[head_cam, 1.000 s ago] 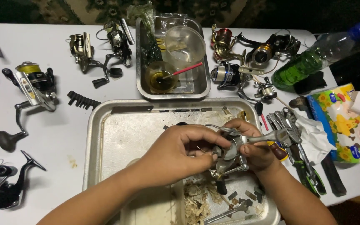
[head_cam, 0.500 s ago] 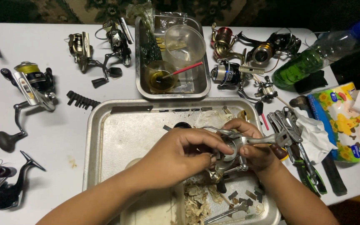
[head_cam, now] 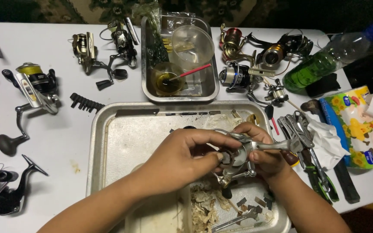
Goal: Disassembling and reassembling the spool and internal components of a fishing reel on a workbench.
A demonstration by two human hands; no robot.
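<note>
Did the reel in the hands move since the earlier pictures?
Barely. The reel stays over the big tray, below the small tray; both hands, left and right, keep the same hold.

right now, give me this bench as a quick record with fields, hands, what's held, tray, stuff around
left hand: fingertips on the silver fishing reel
right hand: grips the reel by its stem
big metal tray: under both hands, small parts and debris near its front edge
small metal tray: holds a clear cup and a dish of oil
left of tray: yellow-spooled reel
right of tray: pliers, green bottle
</note>
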